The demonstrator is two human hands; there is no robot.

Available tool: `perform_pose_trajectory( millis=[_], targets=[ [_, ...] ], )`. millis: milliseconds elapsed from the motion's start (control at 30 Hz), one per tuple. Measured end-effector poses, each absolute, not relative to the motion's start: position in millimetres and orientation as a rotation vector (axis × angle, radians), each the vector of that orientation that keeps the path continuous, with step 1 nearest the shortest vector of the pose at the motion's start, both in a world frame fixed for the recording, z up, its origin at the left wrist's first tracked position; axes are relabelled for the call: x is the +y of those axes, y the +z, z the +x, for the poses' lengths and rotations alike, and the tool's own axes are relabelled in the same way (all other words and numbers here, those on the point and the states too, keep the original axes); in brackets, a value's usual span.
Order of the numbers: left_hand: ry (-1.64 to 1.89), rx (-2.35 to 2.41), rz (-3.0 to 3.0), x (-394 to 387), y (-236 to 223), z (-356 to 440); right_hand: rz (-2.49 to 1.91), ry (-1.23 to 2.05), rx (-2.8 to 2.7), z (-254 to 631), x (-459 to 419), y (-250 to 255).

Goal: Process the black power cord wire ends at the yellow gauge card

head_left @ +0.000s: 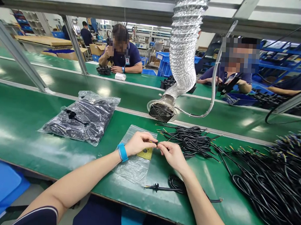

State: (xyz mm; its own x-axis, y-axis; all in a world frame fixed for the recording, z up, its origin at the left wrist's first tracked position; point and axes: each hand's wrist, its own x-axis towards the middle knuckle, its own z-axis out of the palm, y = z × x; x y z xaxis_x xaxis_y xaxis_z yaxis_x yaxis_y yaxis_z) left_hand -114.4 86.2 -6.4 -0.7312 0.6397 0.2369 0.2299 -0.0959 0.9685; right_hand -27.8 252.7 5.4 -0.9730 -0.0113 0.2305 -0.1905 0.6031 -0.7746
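In the head view, the two hands meet near the middle of the frame, above a green table [68, 165]; the left hand [138, 144] pinches a small dark piece [156, 143] between thumb and fingers, and the right hand [173, 155] pinches at the same piece from its right side, while its exact form is too small to tell. A blue wristband [123, 152] is around the left wrist. Below the left hand lies a clear flat bag [134, 171], with a yellow piece [145, 154] on it. Just beyond the right hand there is a bundle of black cables [194, 139], and in the lower centre one cable with a ribbed collar [156, 187] lies partly under the right forearm. A large cable pile [268, 187] fills the right edge, a plastic bag of dark parts [81, 118] lies at centre left, and a fan [162, 112] hangs at upper centre
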Motion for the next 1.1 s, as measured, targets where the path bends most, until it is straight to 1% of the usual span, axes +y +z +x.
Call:
perform_pose_trajectory(
  millis=[167,267,467,733,967,1100],
  targets=[
    [1.864,1.871,0.997,86.2,-7.3,-112.7,0.172,1.408,-2.649,-26.7,253.3,3.3],
    [1.836,1.890,1.021,86.0,-5.0,-112.0,0.172,1.393,-2.664,-26.1,254.7,5.5],
    [1.815,1.963,1.112,85.7,2.3,-108.9,0.218,1.125,-2.707,-16.5,254.8,21.9],
    [1.743,1.839,1.232,84.8,9.2,-94.9,0.184,0.940,-2.765,15.9,254.8,40.6],
    [1.706,1.853,1.202,87.1,7.0,-82.0,0.151,0.490,-2.799,54.3,262.3,42.2],
    [1.767,1.865,1.135,87.6,1.5,-86.2,0.055,0.290,-2.755,72.7,263.9,26.5]
  ],
)
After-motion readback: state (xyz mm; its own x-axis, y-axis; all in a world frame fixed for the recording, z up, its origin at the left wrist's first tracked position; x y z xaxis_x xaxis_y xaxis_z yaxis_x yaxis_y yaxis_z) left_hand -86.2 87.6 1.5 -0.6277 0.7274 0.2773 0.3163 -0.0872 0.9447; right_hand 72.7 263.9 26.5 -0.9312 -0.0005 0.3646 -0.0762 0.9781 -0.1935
